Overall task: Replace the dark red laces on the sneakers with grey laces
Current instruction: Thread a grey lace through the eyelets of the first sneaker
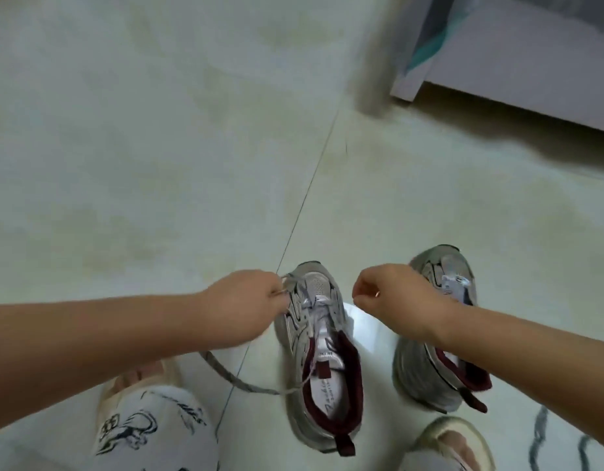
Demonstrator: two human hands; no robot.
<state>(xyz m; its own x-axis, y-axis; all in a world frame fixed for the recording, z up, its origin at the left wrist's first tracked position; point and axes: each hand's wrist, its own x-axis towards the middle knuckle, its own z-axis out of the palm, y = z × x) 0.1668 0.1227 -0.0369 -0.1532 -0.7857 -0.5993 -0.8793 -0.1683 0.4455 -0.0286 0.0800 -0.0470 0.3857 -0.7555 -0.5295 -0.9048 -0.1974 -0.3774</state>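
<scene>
Grey lace (226, 372) pinched by left hand (249, 297); right hand (392, 297) clenched (contents unclear); bare floor (158, 147) ahead.

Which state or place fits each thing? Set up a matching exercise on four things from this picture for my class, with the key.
Things
1. left hand
2. right hand
3. left sneaker
4. right sneaker

States or places
A. partly hidden under a forearm
B. fingers curled, nothing visibly held
C. stands between the two hands, grey lace trailing from it across the floor
D. pinches a grey lace near the toe of a shoe

Pairs: 1-D, 2-B, 3-C, 4-A
</scene>
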